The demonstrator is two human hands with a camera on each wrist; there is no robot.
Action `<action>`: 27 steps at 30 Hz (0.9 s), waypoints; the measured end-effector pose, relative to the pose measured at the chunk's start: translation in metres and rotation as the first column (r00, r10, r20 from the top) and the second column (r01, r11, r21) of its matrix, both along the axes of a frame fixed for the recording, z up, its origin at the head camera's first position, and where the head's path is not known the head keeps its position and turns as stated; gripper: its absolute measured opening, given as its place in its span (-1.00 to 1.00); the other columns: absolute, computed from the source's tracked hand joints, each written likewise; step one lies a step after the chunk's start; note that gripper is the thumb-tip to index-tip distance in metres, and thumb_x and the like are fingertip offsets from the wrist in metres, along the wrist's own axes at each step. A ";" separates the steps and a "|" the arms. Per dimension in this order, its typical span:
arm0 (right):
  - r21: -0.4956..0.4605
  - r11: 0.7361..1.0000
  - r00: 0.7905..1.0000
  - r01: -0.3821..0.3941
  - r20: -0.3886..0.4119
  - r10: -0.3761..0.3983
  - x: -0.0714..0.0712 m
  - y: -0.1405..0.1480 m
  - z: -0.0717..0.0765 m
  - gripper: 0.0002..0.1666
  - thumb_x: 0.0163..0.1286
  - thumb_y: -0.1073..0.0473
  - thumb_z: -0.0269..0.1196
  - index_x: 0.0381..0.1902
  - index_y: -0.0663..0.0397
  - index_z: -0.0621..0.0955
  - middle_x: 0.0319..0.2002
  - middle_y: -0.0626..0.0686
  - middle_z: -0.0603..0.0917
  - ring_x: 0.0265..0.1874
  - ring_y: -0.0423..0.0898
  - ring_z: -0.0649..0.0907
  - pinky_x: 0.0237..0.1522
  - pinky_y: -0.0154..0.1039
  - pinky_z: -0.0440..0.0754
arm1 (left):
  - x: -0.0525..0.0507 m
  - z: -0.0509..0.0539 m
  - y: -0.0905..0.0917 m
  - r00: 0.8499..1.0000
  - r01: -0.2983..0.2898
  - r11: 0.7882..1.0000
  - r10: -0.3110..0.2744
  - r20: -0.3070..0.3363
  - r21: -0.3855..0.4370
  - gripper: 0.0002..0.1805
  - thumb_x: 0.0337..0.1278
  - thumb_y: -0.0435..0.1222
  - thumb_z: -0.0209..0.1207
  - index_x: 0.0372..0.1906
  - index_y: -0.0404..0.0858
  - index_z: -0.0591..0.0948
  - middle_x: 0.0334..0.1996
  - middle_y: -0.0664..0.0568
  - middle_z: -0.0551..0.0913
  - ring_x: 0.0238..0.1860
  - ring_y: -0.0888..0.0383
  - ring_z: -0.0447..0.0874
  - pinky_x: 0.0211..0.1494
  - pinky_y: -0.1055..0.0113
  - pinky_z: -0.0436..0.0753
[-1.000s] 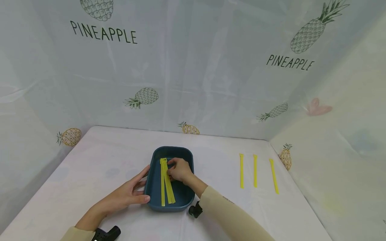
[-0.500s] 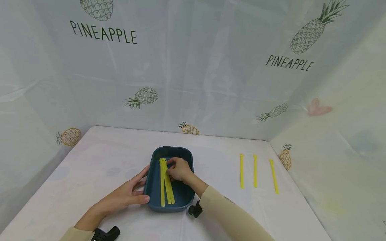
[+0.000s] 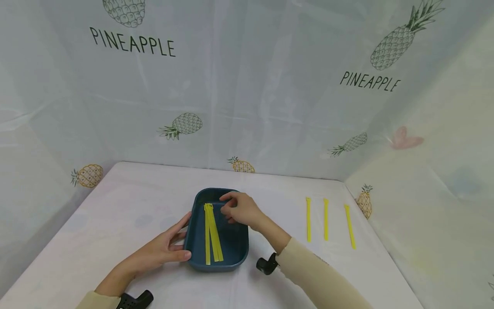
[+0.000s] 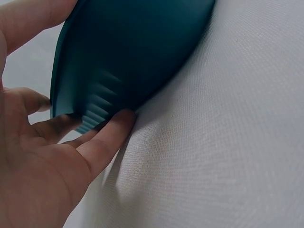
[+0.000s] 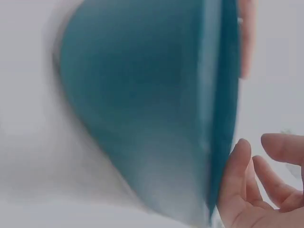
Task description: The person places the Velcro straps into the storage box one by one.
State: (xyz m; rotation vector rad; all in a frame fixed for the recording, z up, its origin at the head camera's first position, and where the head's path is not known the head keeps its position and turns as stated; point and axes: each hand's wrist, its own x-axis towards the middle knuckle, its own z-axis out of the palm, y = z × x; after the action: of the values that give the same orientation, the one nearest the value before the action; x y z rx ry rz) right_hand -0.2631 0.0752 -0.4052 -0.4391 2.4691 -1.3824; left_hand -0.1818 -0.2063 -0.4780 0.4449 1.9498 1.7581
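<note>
A dark blue-green rectangular tray (image 3: 231, 253) with rounded corners stands on the table, several flat yellow strips (image 3: 213, 236) fanned out inside it. Each strip seems to have a slightly wider far end. Against the tray's left side rests my left hand (image 3: 160, 249), fingers spread along the wall; the left wrist view shows its fingertips touching the outside of the tray. My right hand (image 3: 243, 210) is over the tray's right rim, right of the strips and apart from them. Its fingers are loosely bent with nothing visible between them.
Three more yellow strips (image 3: 326, 219) lie apart on the white cloth-covered table (image 3: 278, 206), right of the tray. A pineapple-printed curtain (image 3: 262, 86) hangs behind the table and along its sides.
My right hand has left the yellow strips and moved up and to the right over the tray's rim. The strips stay in the tray; my left hand has not moved noticeably.
</note>
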 end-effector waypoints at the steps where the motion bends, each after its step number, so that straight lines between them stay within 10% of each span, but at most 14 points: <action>1: -0.003 1.000 1.000 0.005 0.002 -0.005 0.001 0.007 0.005 -0.56 0.51 0.25 0.34 0.30 0.17 0.62 -0.23 0.07 0.69 -0.36 -0.07 0.78 -0.24 -0.21 0.83 | 0.000 0.000 0.000 1.000 0.000 1.000 0.000 -0.001 -0.001 0.18 0.40 -0.20 0.39 0.76 0.13 -0.23 0.74 -0.25 -0.27 0.50 -0.37 0.40 0.30 0.24 0.69; 14: 0.051 0.984 0.984 0.171 -0.049 -0.169 -0.012 0.121 0.036 -0.54 0.52 0.24 0.30 0.34 0.12 0.59 -0.05 0.17 0.70 -0.25 -0.02 0.74 -0.10 -0.14 0.83 | -0.001 0.000 0.003 0.999 -0.043 0.996 0.042 -0.008 -0.076 0.20 0.35 -0.14 0.43 0.76 0.15 -0.21 0.74 -0.24 -0.22 0.49 -0.34 0.44 0.35 0.10 0.67; 27: 0.144 0.931 0.942 0.335 -0.030 -0.334 -0.027 0.210 0.017 -0.44 0.57 0.21 0.29 0.42 0.30 0.48 0.02 0.25 0.66 -0.15 0.10 0.71 -0.14 -0.21 0.82 | -0.002 -0.001 0.002 0.999 -0.040 0.997 0.038 -0.018 -0.068 0.20 0.35 -0.13 0.43 0.76 0.14 -0.21 0.74 -0.26 -0.21 0.48 -0.36 0.45 0.34 0.10 0.68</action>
State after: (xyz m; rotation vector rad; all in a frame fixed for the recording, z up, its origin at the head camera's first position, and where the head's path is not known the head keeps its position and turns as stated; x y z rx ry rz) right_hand -0.2899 0.2854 -0.3884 0.0152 2.7192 -1.2993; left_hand -0.1837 -0.2042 -0.4787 0.4016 2.0359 1.7111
